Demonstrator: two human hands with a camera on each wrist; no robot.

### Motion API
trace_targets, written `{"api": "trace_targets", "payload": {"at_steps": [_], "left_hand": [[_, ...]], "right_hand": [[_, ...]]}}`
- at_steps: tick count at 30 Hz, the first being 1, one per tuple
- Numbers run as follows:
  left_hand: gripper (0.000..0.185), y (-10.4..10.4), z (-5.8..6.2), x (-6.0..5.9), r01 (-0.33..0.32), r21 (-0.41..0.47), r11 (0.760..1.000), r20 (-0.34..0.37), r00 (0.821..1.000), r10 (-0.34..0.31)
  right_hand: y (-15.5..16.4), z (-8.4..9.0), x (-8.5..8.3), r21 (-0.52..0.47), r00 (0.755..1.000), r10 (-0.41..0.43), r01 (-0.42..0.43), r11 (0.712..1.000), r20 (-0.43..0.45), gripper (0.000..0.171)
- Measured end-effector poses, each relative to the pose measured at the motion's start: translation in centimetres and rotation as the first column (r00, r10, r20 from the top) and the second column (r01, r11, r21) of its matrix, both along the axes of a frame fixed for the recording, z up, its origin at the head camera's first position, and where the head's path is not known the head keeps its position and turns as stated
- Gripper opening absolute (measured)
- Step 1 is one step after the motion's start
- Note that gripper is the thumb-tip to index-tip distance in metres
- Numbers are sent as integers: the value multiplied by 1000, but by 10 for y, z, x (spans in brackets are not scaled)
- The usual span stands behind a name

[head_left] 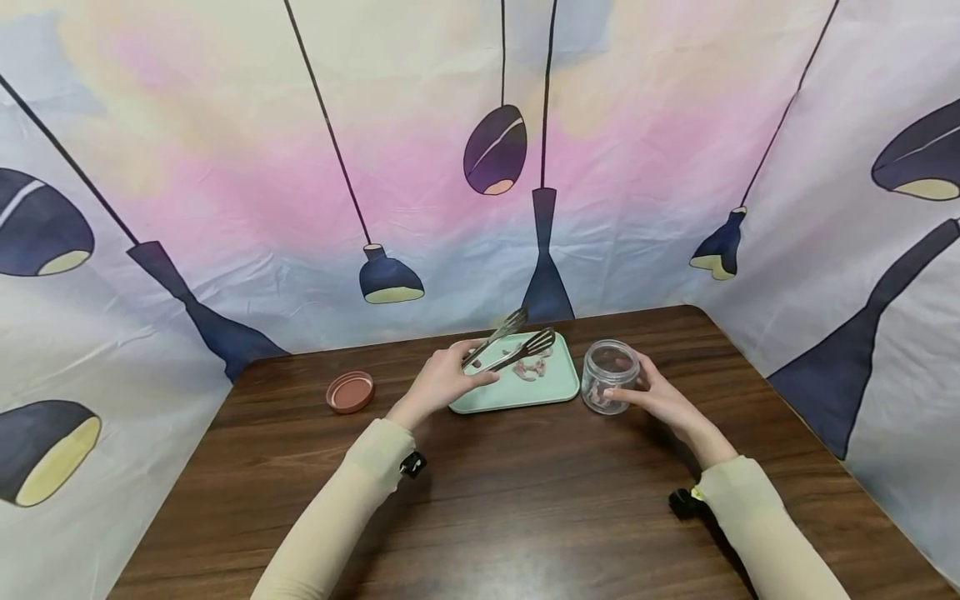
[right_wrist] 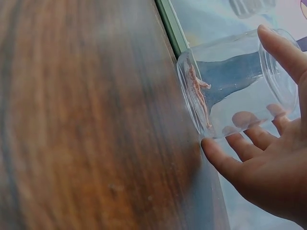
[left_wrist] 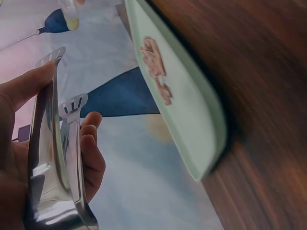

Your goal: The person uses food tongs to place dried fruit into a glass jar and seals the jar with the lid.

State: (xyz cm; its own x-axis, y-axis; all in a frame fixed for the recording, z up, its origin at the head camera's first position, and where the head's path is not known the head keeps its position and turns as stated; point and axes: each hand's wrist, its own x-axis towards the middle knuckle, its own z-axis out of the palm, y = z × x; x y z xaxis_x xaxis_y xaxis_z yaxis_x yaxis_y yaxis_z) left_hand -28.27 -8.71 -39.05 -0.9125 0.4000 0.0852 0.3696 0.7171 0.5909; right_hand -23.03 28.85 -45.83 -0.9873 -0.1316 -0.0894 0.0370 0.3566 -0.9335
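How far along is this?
Done: the lid is off on the table; some pinkish pieces lie in the jar. In hand: the left hand holds open tongs; the right hand grips the jar. Remaining, probably: transferring similar pieces on the tray, then lidding.

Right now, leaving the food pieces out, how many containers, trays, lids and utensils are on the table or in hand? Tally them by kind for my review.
Metal tongs: 1
Clear jar: 1
Green tray: 1
Reddish-brown lid: 1
Total: 4
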Motion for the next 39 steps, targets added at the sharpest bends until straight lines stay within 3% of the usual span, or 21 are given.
{"api": "trace_targets", "payload": {"at_steps": [7,16,27,36,39], "left_hand": [[70,-8,-9,3,-8,-32,999,22,1000,9],[70,-10,-31,2,23,-95,995,28,999,-20],[69,-14,-39,4,11,-189,982,45,999,-3],[70,-7,-40,6,10,-193,981,79,997,6],[67,-5,-42,5,16,-196,980,54,999,-6]], "right_hand": [[2,0,1,-8,1000,4,-4,1000,-9,106],[6,0,2,-12,1000,6,-6,1000,-18,104],[3,-1,-1,-13,1000,14,-14,1000,-10,105],[2,-3,0,-23,1000,15,-15,1000,-22,102],[2,-2,0,-18,1000,11,-11,1000,-12,103]]}}
